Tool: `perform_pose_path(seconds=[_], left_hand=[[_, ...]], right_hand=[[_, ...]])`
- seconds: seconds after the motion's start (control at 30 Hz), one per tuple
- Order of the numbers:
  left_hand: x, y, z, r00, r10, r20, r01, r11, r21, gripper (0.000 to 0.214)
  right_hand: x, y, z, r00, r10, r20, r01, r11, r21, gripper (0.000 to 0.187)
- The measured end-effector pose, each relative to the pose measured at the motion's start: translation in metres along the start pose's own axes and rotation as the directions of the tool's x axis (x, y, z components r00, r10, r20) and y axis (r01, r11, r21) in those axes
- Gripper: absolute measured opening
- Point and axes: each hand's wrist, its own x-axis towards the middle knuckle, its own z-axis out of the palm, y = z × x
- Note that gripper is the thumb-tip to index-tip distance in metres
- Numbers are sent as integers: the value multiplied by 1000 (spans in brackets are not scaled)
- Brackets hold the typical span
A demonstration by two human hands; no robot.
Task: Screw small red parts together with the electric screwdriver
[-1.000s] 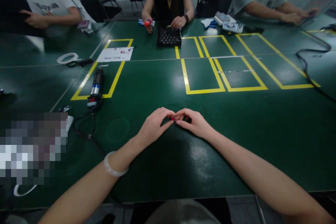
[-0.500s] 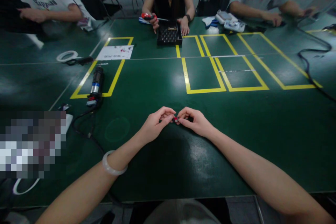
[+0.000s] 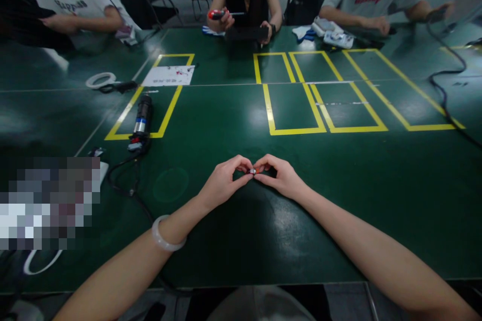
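Note:
Between my fingertips, just over the green table [image 3: 218,241], is a tiny red and silver part [image 3: 253,171], too small to name its kind. My left hand [image 3: 226,178] pinches it from the left between thumb and fingers. From the right, my right hand [image 3: 279,174] grips it the same way, and a bit of orange shows at those fingertips. Both thumbs nearly meet at the part. A pale bangle [image 3: 167,233] circles my left wrist.
A black cylindrical tool [image 3: 141,118] with a cable lies left. Yellow tape [image 3: 297,131] marks rectangles on the table. A white sheet [image 3: 169,75] and a white ring [image 3: 100,80] lie farther back. Opposite, a co-worker holds a red screwdriver [image 3: 217,14] and a black tray [image 3: 246,35].
My fingers have shifted on the small part, and more silver and orange shows. Across the table, the co-worker has tilted the black tray up off the tabletop.

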Motion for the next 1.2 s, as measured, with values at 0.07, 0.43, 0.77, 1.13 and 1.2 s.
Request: perform_pose_path(seconds=[0.07,0.43,0.77,1.13,1.2], left_hand=[[0,-1,0,1000,8,3,-8,1000,10,14],[2,-8,-38,999,8,-31,2,951,310,28],[-61,-69,-181,772,-224,-595,635,315,705,64],[-56,-88,-173,760,-465,-455,594,209,777,67],[-44,-76,-155,787,-456,-417,553,220,804,64]], right_hand=[[0,-1,0,1000,-18,-1,18,1000,-21,13],[1,0,-1,995,41,-87,-43,999,-23,11],[1,-2,-2,996,45,-79,-47,999,-21,11],[1,-3,-3,996,32,-83,-36,998,-52,13],[1,-2,-3,996,26,-81,-30,999,-41,15]])
